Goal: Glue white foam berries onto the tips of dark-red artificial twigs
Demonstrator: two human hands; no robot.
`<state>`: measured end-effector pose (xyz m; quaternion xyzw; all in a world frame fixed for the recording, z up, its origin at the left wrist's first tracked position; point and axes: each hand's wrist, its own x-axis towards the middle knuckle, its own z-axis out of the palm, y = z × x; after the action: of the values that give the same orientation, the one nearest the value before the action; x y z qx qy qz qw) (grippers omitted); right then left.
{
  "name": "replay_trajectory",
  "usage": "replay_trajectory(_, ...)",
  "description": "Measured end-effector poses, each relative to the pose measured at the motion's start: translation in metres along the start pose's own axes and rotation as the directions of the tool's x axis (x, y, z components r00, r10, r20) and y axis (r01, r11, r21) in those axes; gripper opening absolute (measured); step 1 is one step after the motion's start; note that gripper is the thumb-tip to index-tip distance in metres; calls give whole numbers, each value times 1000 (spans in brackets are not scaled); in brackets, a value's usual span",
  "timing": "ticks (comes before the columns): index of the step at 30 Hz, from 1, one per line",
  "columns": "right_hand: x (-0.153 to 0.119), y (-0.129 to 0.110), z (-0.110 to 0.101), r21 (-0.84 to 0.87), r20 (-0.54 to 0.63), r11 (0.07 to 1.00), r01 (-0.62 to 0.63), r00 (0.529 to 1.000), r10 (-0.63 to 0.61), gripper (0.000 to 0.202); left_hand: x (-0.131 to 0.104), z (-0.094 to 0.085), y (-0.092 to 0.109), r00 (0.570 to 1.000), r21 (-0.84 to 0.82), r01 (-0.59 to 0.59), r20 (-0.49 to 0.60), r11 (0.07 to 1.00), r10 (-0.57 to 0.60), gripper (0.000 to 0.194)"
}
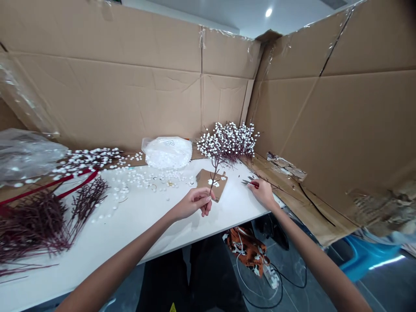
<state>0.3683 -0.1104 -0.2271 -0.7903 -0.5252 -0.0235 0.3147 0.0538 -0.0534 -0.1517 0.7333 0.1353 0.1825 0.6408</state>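
Note:
My left hand (196, 202) pinches the lower stem of a dark brown artificial twig (215, 170), held upright above the table. Its upper part overlaps the bunch of white-berried branches (227, 141) behind, so I cannot tell whether it bears berries. Behind the twig lies a small cardboard piece (221, 187) with white blobs (213, 183) on it. At the table's right side my right hand (264, 193) is closed on small scissors (247, 181); the pointed blades stick out leftward and a bit of red shows at the fingers.
Loose white foam balls (139, 178) lie scattered on the white table (139, 221), near a clear bag of them (169, 152). Bare twigs (35, 221) are heaped at left beside more berried branches (87, 160). Cardboard walls (130, 86) surround the back and right.

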Motion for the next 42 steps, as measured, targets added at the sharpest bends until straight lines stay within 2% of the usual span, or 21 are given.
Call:
replay_trajectory(7,0,7,13,30,-94,999,21,995,-18,29,-13,-8,8,996,23,-25,-85,999,27,29)
replay_trajectory(12,-3,1,13,89,-162,994,63,986,-48,30,-18,-9,12,992,39,-28,-125,999,32,33)
replay_trajectory(15,-6,-16,0,149,-229,982,114,970,-78,35,-19,-8,12,992,45,-20,-124,999,25,34)
replay_trajectory(19,-11,-55,-36,213,-315,950,227,937,-153,38,-14,-7,4,996,55,21,-94,998,-15,32)
replay_trajectory(20,-12,-65,-47,211,-349,941,264,920,-180,37,-11,-6,1,996,58,33,-83,998,-28,32)
replay_trajectory(23,-10,-87,-73,108,-467,872,478,799,-379,29,1,-3,-6,996,82,59,-66,995,-54,31)
replay_trajectory(25,-6,-92,-81,19,-464,837,547,746,-477,26,10,0,-8,996,114,74,-57,991,-67,29)
replay_trajectory(27,-3,-90,-84,-62,-435,818,572,722,-538,25,20,3,-10,996,148,89,-37,985,-84,26)
replay_trajectory(29,-1,-84,-83,-109,-404,818,565,726,-556,26,28,5,-12,995,177,98,-10,979,-98,23)
replay_trajectory(31,1,-78,-80,-112,-375,830,546,750,-544,26,34,8,-14,995,199,97,14,975,-102,21)
replay_trajectory(36,9,-61,-75,-61,-347,852,520,789,-507,24,47,13,-20,992,236,82,71,968,-102,17)
replay_trajectory(42,16,-46,-73,25,-326,866,499,823,-465,21,55,14,-24,992,264,84,66,961,-105,16)
